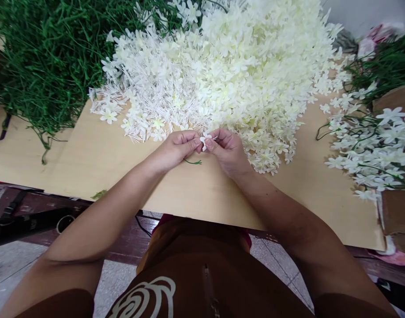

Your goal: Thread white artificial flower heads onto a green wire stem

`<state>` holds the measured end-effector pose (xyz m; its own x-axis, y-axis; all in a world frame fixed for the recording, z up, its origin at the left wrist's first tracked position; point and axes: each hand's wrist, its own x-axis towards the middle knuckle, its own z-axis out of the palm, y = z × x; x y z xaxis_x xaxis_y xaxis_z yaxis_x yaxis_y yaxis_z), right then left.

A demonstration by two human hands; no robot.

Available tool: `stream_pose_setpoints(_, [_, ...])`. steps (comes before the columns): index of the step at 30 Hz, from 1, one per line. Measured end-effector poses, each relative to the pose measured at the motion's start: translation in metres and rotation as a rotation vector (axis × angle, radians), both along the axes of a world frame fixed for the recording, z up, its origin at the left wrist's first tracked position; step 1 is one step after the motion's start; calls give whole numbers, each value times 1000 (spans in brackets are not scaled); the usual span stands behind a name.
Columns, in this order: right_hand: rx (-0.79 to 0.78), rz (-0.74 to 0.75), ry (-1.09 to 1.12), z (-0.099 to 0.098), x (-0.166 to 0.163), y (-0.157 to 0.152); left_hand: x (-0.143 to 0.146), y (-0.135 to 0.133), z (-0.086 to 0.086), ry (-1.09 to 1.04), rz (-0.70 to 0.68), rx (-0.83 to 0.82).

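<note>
A person's two forearms reach out over a pale wooden counter [99,154]. The left hand [178,148] and right hand [227,148] meet, fingertips pinched together on one small white artificial blossom [204,141], held up close for fine work. A thin green stem [193,162] pokes out beneath the left hand. Just beyond lies a big heap of white blossoms [235,66], within easy reach. Farther left sits a tangle of green stems [46,57]; finished flower sprays [371,141] lie right.

Bright, even daylight, soft and without glare. The heap of cream-white plastic blossoms [229,66] is nearly overexposed, its detail washed out. Faint shadows lie on the pale wooden counter [99,154]. Wide-angle distortion bends the edges; focus is sharp.
</note>
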<state>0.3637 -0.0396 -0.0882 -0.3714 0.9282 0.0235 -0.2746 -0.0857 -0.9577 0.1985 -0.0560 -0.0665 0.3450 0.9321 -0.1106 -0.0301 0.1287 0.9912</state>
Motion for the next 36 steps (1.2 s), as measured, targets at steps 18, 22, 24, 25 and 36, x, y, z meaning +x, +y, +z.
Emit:
stream_pose_setpoints(18, [-29,61,-34,0,4,0,3,-2,-1,19,28,1])
stream_pose_setpoints(22, [-125,127,65,2,10,2,5,-3,3,-3,61,5])
stream_pose_setpoints(24, [-160,130,84,2,11,3,6,-4,4,13,62,9])
stream_pose_setpoints(25, [-168,133,89,2,11,3,7,-4,4,28,66,11])
stream_pose_setpoints(36, [-127,121,39,2,8,4,5,-4,3,96,50,88])
